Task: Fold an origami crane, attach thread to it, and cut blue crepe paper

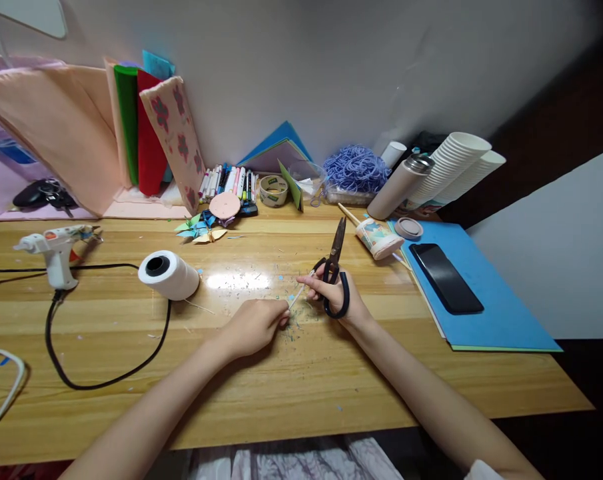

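Note:
My left hand (256, 325) is closed, its fingertips pinching one end of a short white string (296, 297). The string runs taut up to the fingers of my right hand (344, 297), which also carries a pair of scissors (338, 241). Their dark blades point away from me and look closed, and the black handles hang around my fingers. To the left of my hands a spool of white thread (181, 279) lies tilted, with a loose end trailing on the wood. Tiny paper scraps (294, 327) are scattered beneath my hands.
A white glue gun (56, 257) with a black cord stands at left. Folded paper cranes (200, 229), markers (231, 181), tape (273, 191) and purple cord (356, 169) line the back. At right are a tumbler (398, 188), paper cups (454, 170) and a phone (446, 277) on blue sheets (504, 313).

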`<state>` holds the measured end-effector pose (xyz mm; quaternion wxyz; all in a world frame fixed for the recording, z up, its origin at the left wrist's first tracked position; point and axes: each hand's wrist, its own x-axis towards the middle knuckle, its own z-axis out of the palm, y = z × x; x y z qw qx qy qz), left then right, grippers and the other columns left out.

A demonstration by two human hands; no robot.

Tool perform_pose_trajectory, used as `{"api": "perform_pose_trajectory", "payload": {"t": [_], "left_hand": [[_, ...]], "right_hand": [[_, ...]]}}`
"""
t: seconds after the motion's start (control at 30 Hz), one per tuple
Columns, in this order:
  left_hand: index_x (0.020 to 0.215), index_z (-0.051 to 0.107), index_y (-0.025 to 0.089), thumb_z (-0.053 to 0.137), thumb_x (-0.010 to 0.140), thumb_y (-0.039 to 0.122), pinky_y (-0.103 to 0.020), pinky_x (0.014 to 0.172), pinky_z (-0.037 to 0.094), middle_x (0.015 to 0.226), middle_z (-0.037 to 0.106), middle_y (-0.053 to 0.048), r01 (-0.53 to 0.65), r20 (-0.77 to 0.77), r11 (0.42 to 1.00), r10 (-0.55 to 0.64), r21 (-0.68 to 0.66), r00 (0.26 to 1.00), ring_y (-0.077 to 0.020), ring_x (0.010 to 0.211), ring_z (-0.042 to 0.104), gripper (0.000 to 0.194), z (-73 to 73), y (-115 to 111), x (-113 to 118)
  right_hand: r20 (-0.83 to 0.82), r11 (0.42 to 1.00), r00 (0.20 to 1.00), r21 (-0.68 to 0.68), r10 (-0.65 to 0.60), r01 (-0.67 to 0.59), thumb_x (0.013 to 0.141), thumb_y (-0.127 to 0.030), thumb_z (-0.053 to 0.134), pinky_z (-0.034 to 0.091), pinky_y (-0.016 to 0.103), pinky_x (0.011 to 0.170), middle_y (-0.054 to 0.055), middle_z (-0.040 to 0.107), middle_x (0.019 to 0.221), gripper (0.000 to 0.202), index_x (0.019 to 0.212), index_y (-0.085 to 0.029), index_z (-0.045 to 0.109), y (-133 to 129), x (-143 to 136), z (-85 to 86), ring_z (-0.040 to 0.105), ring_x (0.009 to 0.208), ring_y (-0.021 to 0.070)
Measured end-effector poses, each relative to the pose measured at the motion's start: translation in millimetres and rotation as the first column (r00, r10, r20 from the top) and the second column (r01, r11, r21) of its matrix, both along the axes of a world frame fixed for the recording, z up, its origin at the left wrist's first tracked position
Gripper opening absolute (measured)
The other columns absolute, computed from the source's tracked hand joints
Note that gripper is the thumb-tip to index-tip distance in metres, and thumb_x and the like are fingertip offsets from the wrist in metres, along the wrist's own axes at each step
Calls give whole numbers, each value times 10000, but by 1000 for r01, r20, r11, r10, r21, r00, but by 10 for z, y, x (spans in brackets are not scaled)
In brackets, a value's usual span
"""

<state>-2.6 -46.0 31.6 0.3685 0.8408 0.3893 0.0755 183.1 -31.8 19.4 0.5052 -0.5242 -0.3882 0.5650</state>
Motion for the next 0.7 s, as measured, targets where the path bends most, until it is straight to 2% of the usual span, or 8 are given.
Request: {"api": "perform_pose_trajectory", "payload": {"t": [0.1, 0.17, 0.23, 0.3, 0.37, 0.47, 0.6, 0.7], "left_hand": [[884, 601, 188, 340, 911, 282, -280, 812, 388, 936, 617, -54, -24, 193, 996, 40, -84, 980, -172, 876, 543, 278, 69, 5, -1], [1090, 562, 207, 409, 896, 313, -318, 966, 329, 1162, 559, -73, -52, 339, 987, 102, -154, 935, -192, 1086, 484, 268, 109, -3, 14], [1250, 453, 232, 495, 861, 329, -341, 1035, 277, 1323, 454, -79, -76, 442, 961, 191, -265, 876, -207, 1214, 399, 403, 128, -25, 54], [1311, 383, 237, 514, 853, 337, -352, 1033, 297, 1369, 407, -89, -52, 516, 914, 273, -402, 812, -215, 1237, 386, 486, 123, -54, 120], [1305, 388, 226, 473, 876, 335, -347, 1007, 335, 1330, 449, -97, -31, 566, 874, 341, -486, 750, -211, 1207, 423, 451, 103, -81, 199], [1194, 496, 210, 412, 903, 329, -323, 1002, 328, 1225, 534, -78, -111, 579, 877, 399, -467, 711, -195, 1159, 458, 326, 78, -93, 287], [930, 615, 191, 369, 912, 324, -269, 907, 364, 972, 623, -41, -242, 496, 914, 383, -325, 779, -174, 974, 527, 280, 79, -61, 272], [829, 612, 179, 372, 906, 324, -226, 721, 380, 724, 568, -4, -328, 436, 914, 402, -238, 805, -137, 722, 501, 291, 75, -27, 198]], "right_hand": [[19, 998, 998, 31, 52, -52, 510, -365, 824, 414, 208, 391, -43, 579, 580, 473, 721, -193, 437, -37, 9, 30, 547, 425, 101], [18, 995, 996, 53, 88, -89, 542, -366, 810, 412, 206, 397, -47, 573, 586, 448, 724, -193, 439, -74, -12, 62, 539, 423, 94], [20, 991, 993, 73, 113, -115, 573, -368, 793, 413, 205, 400, -46, 569, 597, 424, 729, -193, 440, -111, -48, 99, 532, 419, 88], [38, 991, 993, 80, 109, -112, 586, -376, 783, 404, 203, 388, -46, 565, 600, 415, 739, -194, 443, -139, -89, 135, 527, 413, 87], [62, 994, 995, 72, 84, -88, 567, -392, 788, 395, 202, 368, -46, 565, 603, 432, 746, -196, 448, -154, -122, 162, 512, 397, 85], [91, 996, 995, 67, 48, -55, 528, -410, 801, 383, 194, 346, -37, 583, 645, 462, 745, -193, 456, -159, -146, 181, 487, 376, 68], [90, 994, 995, 90, 50, -58, 570, -418, 778, 405, 184, 365, -6, 623, 702, 434, 749, -190, 454, -150, -140, 197, 490, 401, 61], [59, 993, 997, 102, 45, -51, 638, -450, 729, 383, 173, 351, 22, 654, 744, 411, 756, -189, 434, -134, -108, 205, 478, 389, 54]]}}
